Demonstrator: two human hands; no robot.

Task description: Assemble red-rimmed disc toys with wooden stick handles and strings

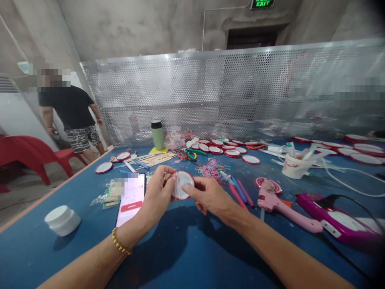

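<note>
Between my two hands is a round white disc with a red rim (184,179), raised a little above the blue table. Thin reddish lines, perhaps thread, cross its left part. My left hand (162,188) pinches the disc's left edge, thumb in front. From the other side my right hand (207,194) grips the right edge, its thumb lying on the white face. The fingers behind the disc are hidden. Just left of my left wrist lies a phone (132,200) with its screen lit. Beyond my right hand is a pile of colourful paper clips (213,168).
Several similar discs (215,149) lie at the back. A pink glue gun (279,206), a purple device (333,218) and a paper cup of tools (296,166) stand right. Left are a white jar (62,220) and a green tumbler (157,135). A person (69,108) stands beyond.
</note>
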